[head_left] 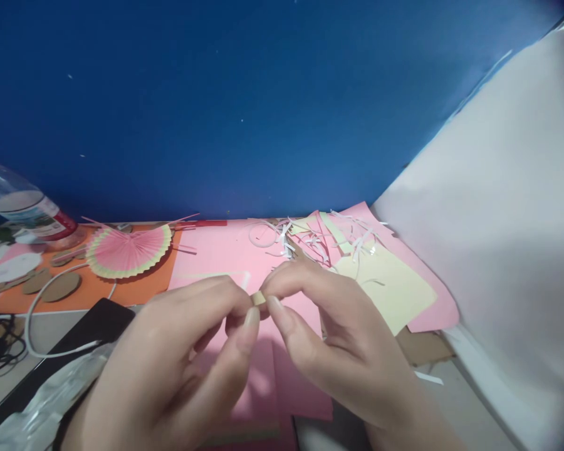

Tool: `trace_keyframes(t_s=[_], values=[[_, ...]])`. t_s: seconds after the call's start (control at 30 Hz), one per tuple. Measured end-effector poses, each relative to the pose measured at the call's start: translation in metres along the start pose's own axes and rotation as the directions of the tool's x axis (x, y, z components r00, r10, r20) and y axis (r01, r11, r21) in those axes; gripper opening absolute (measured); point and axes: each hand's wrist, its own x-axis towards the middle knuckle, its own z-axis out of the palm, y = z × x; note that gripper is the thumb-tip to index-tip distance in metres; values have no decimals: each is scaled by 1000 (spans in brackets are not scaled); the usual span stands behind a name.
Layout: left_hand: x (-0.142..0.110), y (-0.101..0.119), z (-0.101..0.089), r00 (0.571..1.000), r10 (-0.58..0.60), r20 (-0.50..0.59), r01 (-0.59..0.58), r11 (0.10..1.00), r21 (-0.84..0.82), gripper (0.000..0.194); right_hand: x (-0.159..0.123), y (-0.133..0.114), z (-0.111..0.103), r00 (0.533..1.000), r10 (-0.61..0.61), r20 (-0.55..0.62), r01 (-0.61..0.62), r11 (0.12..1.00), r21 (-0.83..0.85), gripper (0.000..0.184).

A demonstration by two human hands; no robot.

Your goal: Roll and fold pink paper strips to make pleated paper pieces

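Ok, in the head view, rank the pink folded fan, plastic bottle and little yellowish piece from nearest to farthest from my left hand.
1. Little yellowish piece: held between your left hand and right hand.
2. Pink folded fan: ahead, to the left hand's left.
3. Plastic bottle: farther left, near the picture's edge.

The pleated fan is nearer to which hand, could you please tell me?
Left: the left hand is below and rightward of the pleated fan in view; the right hand is farther right.
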Motion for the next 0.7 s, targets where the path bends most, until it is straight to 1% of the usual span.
trace_keyframes(t_s=[0.07, 0.17, 0.27, 0.37, 0.47, 0.53, 0.7], values=[[0, -1, 2, 1000, -6, -5, 6, 997, -78, 22, 1, 0, 1, 1000, -12, 3, 12, 1000, -9, 16], [1, -3, 3, 999, 47, 12, -45, 991, -127, 21, 1, 0, 2, 1000, -23, 8, 23, 999, -42, 17], [3, -6, 2, 993, 108, 42, -103, 989, -107, 21, 2, 0, 3, 1000, -5, 24, 7, 997, -77, 17], [3, -7, -1, 988, 122, 91, -117, 991, -64, 20, 2, -1, 2, 998, 29, 47, -24, 995, -102, 17], [4, -8, -2, 980, 143, 137, -132, 988, -84, 18, 2, -2, 2, 994, 70, 82, -61, 993, -105, 17], [4, -8, -2, 975, 165, 147, -150, 983, -108, 18, 2, -2, 2, 990, 90, 107, -80, 992, -95, 18], [6, -7, -3, 970, 206, 133, -191, 975, -117, 20, 2, -1, 1, 985, 116, 130, -113, 993, -30, 18]])
